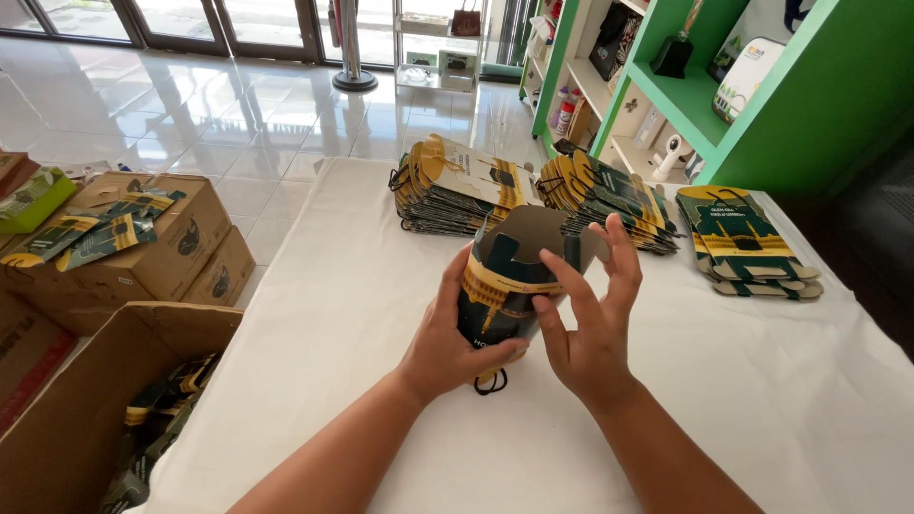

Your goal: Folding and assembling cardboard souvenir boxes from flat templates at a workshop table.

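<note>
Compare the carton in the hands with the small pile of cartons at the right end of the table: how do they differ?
The held carton is opened into a hollow shape; the right-hand pile lies folded flat. The held carton is single and lifted by the left hand and right hand; the pile rests on the white table. Both share dark green and yellow print.

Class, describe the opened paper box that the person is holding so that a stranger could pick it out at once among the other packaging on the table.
Start at the white-covered table. Near its front middle, the left hand and right hand hold a dark green and yellow paper box with a black cord handle. Unlike the flat stacks behind it, it is opened into a hollow shape.
</note>
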